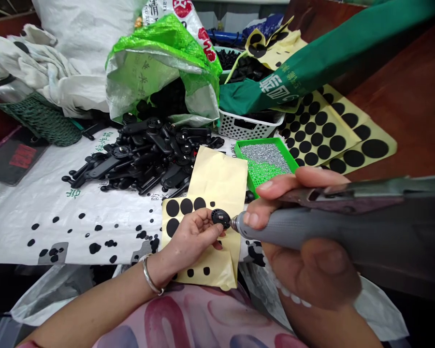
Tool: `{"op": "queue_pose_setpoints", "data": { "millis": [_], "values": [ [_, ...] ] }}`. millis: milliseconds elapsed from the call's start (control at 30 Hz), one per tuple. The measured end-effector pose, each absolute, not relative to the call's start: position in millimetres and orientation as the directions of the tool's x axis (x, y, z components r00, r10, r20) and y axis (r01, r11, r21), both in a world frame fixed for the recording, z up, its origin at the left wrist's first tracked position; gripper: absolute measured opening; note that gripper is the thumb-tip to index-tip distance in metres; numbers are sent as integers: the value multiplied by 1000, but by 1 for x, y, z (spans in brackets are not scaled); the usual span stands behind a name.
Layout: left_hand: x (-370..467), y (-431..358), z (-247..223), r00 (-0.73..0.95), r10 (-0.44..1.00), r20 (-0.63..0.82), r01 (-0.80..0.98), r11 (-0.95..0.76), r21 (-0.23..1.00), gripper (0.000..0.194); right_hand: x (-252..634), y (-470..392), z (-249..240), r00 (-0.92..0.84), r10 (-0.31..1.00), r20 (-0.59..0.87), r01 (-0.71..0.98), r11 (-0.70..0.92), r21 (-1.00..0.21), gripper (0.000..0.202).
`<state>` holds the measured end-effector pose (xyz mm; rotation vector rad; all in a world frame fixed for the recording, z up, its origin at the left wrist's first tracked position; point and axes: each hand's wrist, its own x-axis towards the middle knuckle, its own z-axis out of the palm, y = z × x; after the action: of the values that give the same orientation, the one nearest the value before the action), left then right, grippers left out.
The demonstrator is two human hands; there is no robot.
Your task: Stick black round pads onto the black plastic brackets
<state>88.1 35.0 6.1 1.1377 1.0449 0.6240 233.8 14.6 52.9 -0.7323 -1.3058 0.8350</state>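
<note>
Between its thumb and fingers my left hand (195, 234) grips a round black plastic part (221, 218) above a yellow backing sheet (217, 176). My right hand (322, 266) is wrapped round a grey electric screwdriver (293, 224), held nearly level. Its tip meets or nearly meets the right edge of the black part; contact is hard to tell. Black round stickers (186, 206) remain on the sheet beside my left hand. Just beyond the screwdriver lies a green tray (257, 179) with many small silvery screws (264, 157).
A heap of black plastic arms (141, 154) lies behind my left hand. Further back are a green plastic sack (159, 48) holding black parts and a white basket (246, 126). More sticker sheets (322, 125) lie at right. A green strap-like cloth (311, 53) crosses above them.
</note>
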Motion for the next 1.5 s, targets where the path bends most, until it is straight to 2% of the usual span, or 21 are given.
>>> {"op": "queue_pose_setpoints", "data": {
  "millis": [567,1000,1167,1267,1400,1500],
  "values": [
    [89,34,-8,408,853,-325,58,331,942,16,233,15,48,83,858,508,42,506,-862,38],
    [87,34,-13,420,845,-332,3,364,931,19,234,16,57,145,874,464,-65,476,-877,35],
    [87,34,-14,373,880,-294,19,309,951,17,235,22,68,329,782,529,-73,580,-811,29],
    [87,39,-9,358,907,-221,27,227,974,17,245,31,72,420,686,595,47,638,-768,29],
    [90,53,3,361,904,-230,44,230,972,20,268,50,70,563,532,632,213,645,-733,22],
    [99,63,9,418,881,-223,44,225,973,19,283,60,65,578,560,594,192,614,-766,20]
  ]
}}
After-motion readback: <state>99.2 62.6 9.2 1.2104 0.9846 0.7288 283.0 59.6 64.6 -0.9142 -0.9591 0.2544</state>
